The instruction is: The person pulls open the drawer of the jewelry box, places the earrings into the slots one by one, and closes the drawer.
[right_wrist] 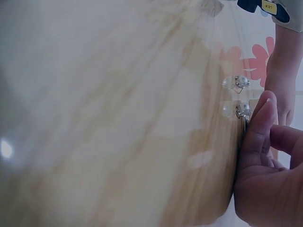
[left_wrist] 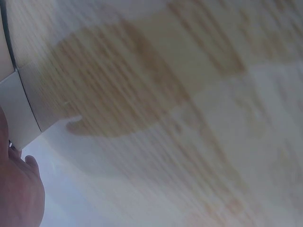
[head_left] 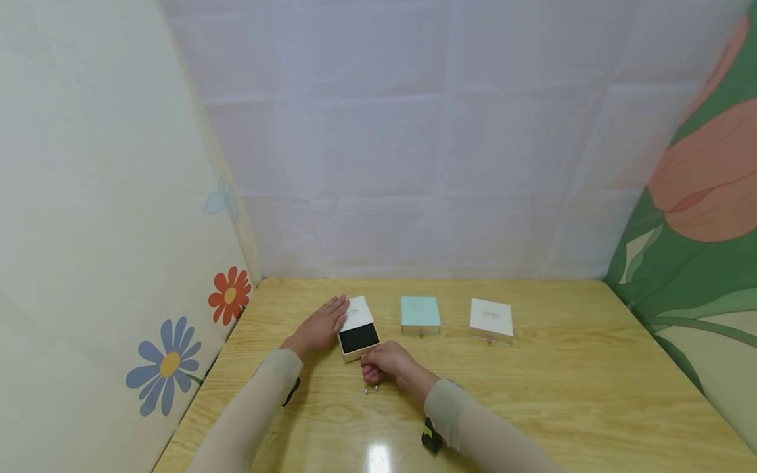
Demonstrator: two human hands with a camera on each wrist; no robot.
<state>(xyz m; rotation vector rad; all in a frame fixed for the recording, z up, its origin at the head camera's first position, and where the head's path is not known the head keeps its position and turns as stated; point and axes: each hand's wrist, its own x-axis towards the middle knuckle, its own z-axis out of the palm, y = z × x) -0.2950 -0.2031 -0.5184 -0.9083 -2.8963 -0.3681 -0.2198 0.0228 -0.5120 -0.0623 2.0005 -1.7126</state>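
A white drawer-style jewellery box (head_left: 357, 313) lies at the left, its drawer (head_left: 359, 339) pulled out toward me and showing a black lining. My left hand (head_left: 322, 325) rests along its left side with fingers extended; the box's pale side (left_wrist: 19, 111) shows beside that hand (left_wrist: 21, 194) in the left wrist view. At the drawer's front right corner, my right hand (head_left: 387, 362) has curled fingers, thumb and forefinger pinching at the drawer front. Two small silvery earrings with clear stones, one (right_wrist: 242, 82) behind the other (right_wrist: 244, 110), lie on the table just by the right hand.
A light blue box (head_left: 420, 311) and another white box (head_left: 491, 318), both closed, stand in a row to the right on the wooden table (head_left: 562, 394). A white cloth (head_left: 367, 144) hangs behind, with flower-printed panels (head_left: 118, 197) at the sides.
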